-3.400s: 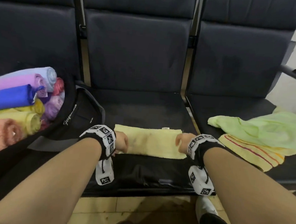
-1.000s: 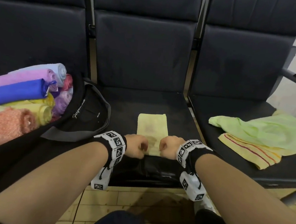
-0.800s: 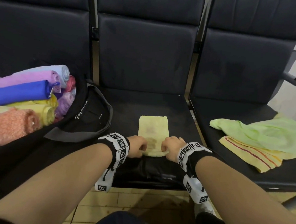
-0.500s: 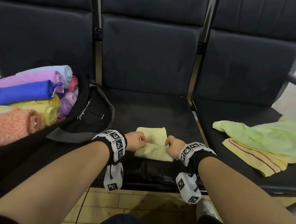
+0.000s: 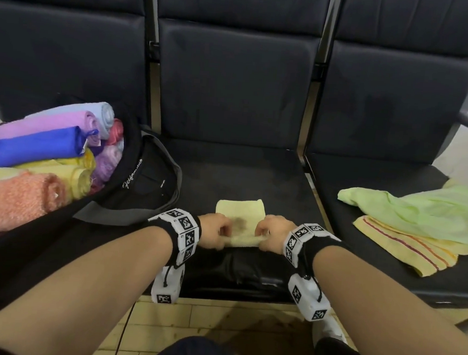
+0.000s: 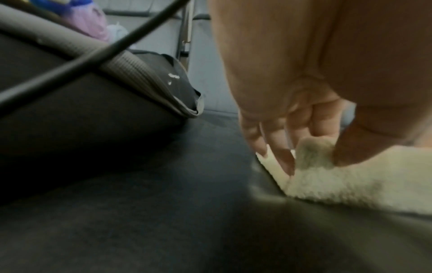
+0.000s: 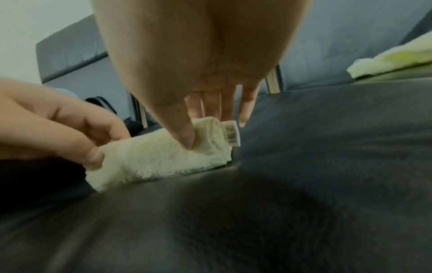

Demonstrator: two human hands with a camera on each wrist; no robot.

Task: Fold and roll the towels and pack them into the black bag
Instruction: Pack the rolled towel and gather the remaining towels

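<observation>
On my far left the black fabric bag (image 5: 140,187) lies open on the seat, already stuffed with rolled towels (image 5: 44,147) in blue, lilac, yellow and coral. Next comes my left hand (image 5: 214,231), thumb and fingers pinching the left end of the pale yellow terry towel (image 5: 241,211), which lies as a narrow folded strip on the middle black padded seat (image 5: 241,172), its near end turned into a small roll. My right hand (image 5: 274,234) pinches the roll's right end, thumb pressing its face beside a white barcode tag (image 7: 231,133). To roll it well, I would keep both thumbs level and push forward evenly, tucking the tag in so the ends stay flush; the left wrist view is blurred, so the roll may be looser there. On the right seat wait a crumpled light green towel (image 5: 424,210) and a folded yellow striped towel (image 5: 405,250).
</observation>
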